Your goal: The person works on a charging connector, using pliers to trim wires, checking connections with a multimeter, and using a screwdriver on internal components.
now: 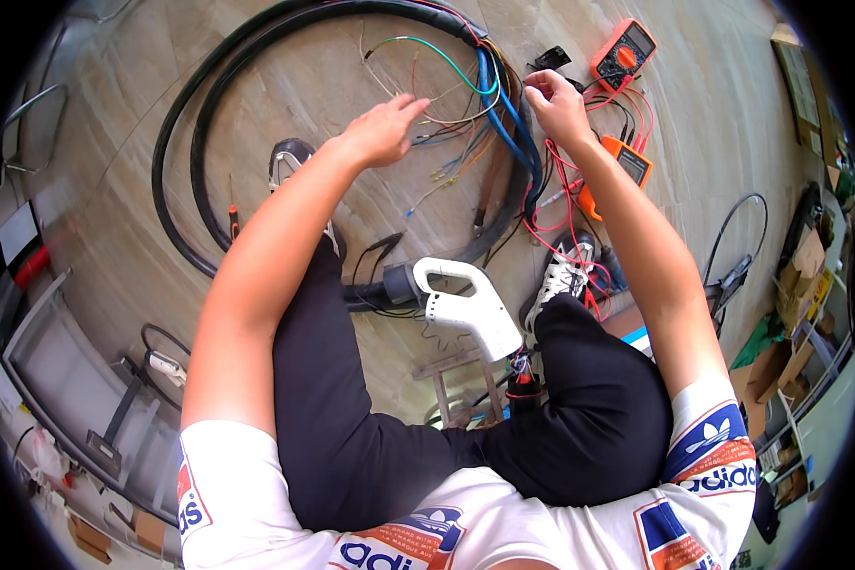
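My left hand hovers over the loose thin wires inside a coiled black cable, its fingers stretched out to the right. To the right, my right hand is pinched, thumb against fingertips, beside the cable's stripped end; whatever lies between the fingertips is too small to make out. A green wire arcs between the hands, and thicker blue wires run down beside the right hand. Closer to me, a white charging-gun handle lies between my legs, with thin coloured wires coming out of its lower end.
Two orange multimeters with red and black leads lie right of the cable. A small black part sits beyond my right hand. A screwdriver is at left. A metal rack stands left; shelves with boxes line the right.
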Action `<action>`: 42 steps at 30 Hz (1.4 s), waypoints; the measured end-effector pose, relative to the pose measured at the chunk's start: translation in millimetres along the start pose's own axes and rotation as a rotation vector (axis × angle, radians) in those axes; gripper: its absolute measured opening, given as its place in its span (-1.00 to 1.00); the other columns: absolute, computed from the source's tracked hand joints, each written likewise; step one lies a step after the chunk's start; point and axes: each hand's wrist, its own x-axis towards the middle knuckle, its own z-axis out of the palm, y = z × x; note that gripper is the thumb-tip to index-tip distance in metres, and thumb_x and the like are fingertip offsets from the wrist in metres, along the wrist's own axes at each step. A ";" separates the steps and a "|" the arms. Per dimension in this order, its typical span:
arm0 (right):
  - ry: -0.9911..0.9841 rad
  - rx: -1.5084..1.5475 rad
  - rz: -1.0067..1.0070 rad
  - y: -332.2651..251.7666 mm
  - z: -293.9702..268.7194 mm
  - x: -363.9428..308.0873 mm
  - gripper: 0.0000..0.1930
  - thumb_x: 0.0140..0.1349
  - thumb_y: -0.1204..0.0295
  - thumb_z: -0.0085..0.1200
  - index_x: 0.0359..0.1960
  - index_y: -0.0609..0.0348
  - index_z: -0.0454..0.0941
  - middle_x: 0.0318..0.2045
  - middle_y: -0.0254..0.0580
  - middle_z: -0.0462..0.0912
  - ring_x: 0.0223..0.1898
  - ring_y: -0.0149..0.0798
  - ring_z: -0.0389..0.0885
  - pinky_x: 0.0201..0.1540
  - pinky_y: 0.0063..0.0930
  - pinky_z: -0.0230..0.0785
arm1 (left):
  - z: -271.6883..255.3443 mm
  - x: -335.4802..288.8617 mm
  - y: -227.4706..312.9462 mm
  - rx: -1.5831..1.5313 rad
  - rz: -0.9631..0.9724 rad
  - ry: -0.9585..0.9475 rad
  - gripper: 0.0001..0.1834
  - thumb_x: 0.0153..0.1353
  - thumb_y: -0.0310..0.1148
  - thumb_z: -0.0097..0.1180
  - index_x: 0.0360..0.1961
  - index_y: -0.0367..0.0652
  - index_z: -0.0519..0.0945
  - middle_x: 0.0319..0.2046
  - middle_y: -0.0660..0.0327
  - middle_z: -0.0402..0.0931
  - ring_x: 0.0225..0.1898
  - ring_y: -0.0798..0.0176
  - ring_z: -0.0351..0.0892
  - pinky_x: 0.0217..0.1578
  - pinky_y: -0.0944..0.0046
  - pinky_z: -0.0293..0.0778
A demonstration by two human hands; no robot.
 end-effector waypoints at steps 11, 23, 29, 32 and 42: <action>-0.030 0.141 -0.391 -59.6 10.6 -52.6 -0.89 0.28 0.47 0.19 -0.21 0.21 0.59 -0.44 -0.06 0.67 -0.43 -0.13 0.68 -0.30 -0.32 0.53 | 2.8 -18.3 -15.9 0.028 -0.093 0.078 -0.81 0.23 -0.39 0.21 -0.14 -0.17 0.68 -0.19 -0.01 0.67 -0.06 -0.15 0.62 -0.02 -0.05 0.55; 0.016 -0.016 -0.624 -77.8 32.3 -66.4 -0.81 0.15 0.50 0.27 -0.22 0.18 0.55 -0.29 -0.09 0.58 -0.16 0.02 0.60 -0.07 -0.17 0.48 | -23.5 -26.4 -20.1 -0.171 -0.176 -0.230 -0.69 0.28 -0.32 0.19 -0.01 -0.23 0.71 -0.08 -0.07 0.72 0.01 -0.07 0.70 0.07 0.06 0.56; -0.132 0.021 -0.302 -110.2 48.1 -8.5 -0.52 0.31 0.26 0.28 0.17 0.25 0.53 -0.26 -0.09 0.70 -0.30 -0.21 0.67 -0.22 -0.28 0.50 | -15.5 -18.8 -13.5 -0.153 -0.121 0.044 -0.59 0.35 -0.30 0.09 0.17 -0.20 0.63 0.09 0.00 0.67 0.11 0.01 0.65 0.17 0.02 0.51; -0.158 0.156 -0.249 -116.6 41.2 -2.0 -0.55 0.38 0.21 0.24 0.14 0.27 0.54 -0.39 -0.24 0.67 -0.37 -0.41 0.60 -0.30 -0.43 0.45 | -48.1 1.0 24.5 -1.069 -0.422 0.155 -0.56 0.46 -0.28 -0.04 0.29 -0.19 0.52 0.12 0.05 0.66 0.15 0.13 0.62 0.16 0.03 0.50; -0.213 0.395 -0.305 -142.0 8.9 -22.4 -0.71 0.55 0.25 0.03 -0.09 0.26 0.64 -0.50 -0.50 0.44 -0.48 -0.59 0.35 -0.41 -0.61 0.22 | -120.0 -5.1 55.2 -1.706 0.045 0.445 -0.70 0.57 -0.22 -0.04 0.08 -0.18 0.57 -0.08 0.09 0.71 -0.07 0.13 0.74 -0.02 0.12 0.68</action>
